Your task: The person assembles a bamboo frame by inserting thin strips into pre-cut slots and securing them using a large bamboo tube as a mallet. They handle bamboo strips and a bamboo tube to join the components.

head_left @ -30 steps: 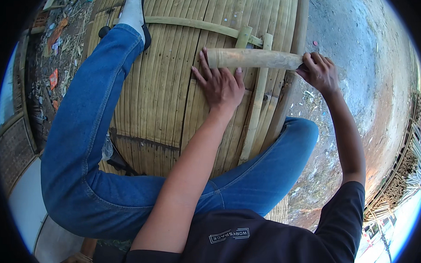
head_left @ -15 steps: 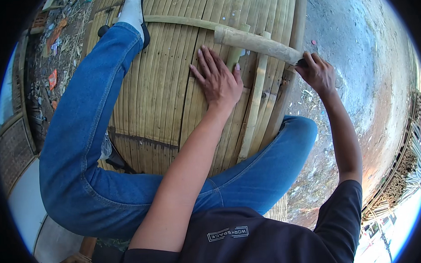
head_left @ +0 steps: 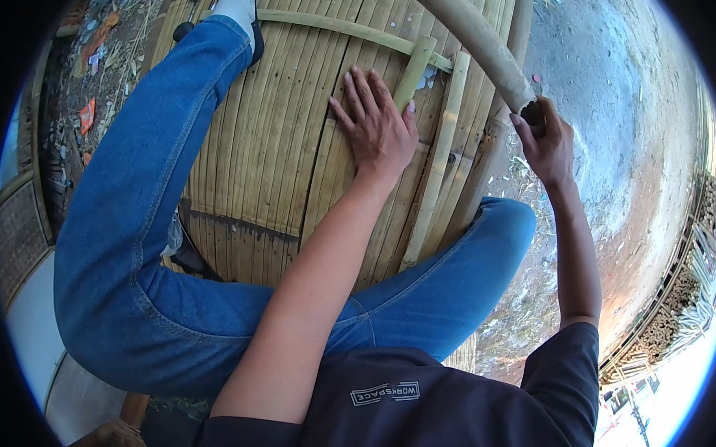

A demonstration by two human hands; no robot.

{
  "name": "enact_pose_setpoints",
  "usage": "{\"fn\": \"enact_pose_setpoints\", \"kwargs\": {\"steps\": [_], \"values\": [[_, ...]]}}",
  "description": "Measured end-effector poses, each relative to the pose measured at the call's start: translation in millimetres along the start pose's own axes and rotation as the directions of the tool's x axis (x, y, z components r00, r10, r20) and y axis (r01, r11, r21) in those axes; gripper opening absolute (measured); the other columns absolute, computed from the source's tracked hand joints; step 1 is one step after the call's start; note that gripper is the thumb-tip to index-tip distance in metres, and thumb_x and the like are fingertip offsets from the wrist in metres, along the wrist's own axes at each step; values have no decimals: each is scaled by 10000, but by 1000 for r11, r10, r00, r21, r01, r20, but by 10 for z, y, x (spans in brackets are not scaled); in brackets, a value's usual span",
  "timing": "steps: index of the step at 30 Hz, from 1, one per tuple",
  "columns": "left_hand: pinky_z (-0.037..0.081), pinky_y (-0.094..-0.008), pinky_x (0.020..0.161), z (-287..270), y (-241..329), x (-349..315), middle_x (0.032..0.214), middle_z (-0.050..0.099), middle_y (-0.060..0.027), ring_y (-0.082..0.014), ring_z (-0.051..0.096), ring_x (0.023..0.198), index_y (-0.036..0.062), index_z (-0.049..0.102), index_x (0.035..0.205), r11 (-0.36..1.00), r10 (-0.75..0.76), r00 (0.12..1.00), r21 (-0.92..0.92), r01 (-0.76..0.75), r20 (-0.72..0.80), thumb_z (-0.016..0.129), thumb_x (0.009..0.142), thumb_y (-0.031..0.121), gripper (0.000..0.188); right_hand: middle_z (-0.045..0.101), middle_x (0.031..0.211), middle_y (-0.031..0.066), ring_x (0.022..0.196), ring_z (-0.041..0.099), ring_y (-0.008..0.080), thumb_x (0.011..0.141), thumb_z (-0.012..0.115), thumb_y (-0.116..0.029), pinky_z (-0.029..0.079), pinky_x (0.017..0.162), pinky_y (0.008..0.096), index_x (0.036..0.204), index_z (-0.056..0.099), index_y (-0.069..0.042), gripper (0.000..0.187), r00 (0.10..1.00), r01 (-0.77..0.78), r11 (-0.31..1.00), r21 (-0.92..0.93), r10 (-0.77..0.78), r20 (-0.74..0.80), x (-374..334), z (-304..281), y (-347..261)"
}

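Observation:
A thick bamboo tube (head_left: 478,42) slants up and to the left from my right hand (head_left: 551,147). Its near end is hollow and dark inside, and my right fingers are closed on that end; its far end runs out of the picture. My left hand (head_left: 380,136) lies palm down on the slatted bamboo platform (head_left: 245,164), fingers spread. Beside its thumb and index finger rests a short, greenish bamboo piece (head_left: 416,70), seemingly touching the thumb. A long thin bamboo strip (head_left: 328,33) crosses the platform beyond my fingertips, passing by the short piece's far end.
A split bamboo length (head_left: 441,157) lies along the platform's right side, near its round edge pole (head_left: 482,152). My bent legs (head_left: 160,191) frame the near part of the platform. Bare ground (head_left: 615,120) stretches to the right, with stacked poles (head_left: 684,291) beyond. Litter covers the left ground.
The bamboo tube has swung up and away, from lying across the strip to slanting toward the top edge. My right hand has turned with it and dropped slightly. My left hand has barely moved.

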State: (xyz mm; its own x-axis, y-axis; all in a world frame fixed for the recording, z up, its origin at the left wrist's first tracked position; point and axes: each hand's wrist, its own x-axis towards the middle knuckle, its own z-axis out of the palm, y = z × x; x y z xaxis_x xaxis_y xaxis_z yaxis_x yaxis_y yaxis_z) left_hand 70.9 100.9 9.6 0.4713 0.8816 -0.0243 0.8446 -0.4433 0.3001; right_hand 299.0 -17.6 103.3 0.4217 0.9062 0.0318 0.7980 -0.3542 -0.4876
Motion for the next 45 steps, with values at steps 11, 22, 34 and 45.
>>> {"fn": "enact_pose_setpoints", "kwargs": {"steps": [11, 22, 34, 45], "values": [[46, -630, 1218, 50, 12, 12, 1652, 127, -271, -391, 93, 1552, -116, 176, 1546, 999, -13, 1000, -36, 14, 18, 417, 1016, 466, 824, 704, 851, 165, 739, 721, 358, 889, 738, -429, 571, 628, 427, 1190, 538, -11, 553, 915, 383, 915, -125, -394, -84, -232, 183, 661], [66, -635, 1210, 31, 38, 2, 1645, 140, -279, -389, 103, 1550, -124, 183, 1541, 1000, -10, 1000, -10, 10, 0, 423, 1016, 439, 807, 661, 785, 170, 656, 676, 382, 929, 675, -478, 549, 584, 442, 1125, 539, 8, 542, 958, 284, 947, -152, -274, 85, -147, 252, 786], [39, -623, 1218, 52, 37, 25, 1636, 182, -275, -389, 121, 1547, -130, 212, 1530, 1000, -23, 1000, 3, 23, 7, 412, 1014, 454, 805, 663, 873, 124, 685, 696, 336, 881, 722, -455, 557, 573, 420, 1165, 550, -34, 537, 893, 429, 889, -160, -444, -72, -60, 188, 595], [26, -629, 1220, 40, 55, 5, 1653, 128, -265, -379, 85, 1555, -118, 160, 1550, 999, -36, 997, -8, 36, 73, 429, 1012, 444, 823, 644, 807, 115, 678, 698, 288, 871, 738, -452, 549, 555, 389, 1156, 563, -33, 536, 957, 279, 924, -261, -289, 0, 112, 226, 645]]}}
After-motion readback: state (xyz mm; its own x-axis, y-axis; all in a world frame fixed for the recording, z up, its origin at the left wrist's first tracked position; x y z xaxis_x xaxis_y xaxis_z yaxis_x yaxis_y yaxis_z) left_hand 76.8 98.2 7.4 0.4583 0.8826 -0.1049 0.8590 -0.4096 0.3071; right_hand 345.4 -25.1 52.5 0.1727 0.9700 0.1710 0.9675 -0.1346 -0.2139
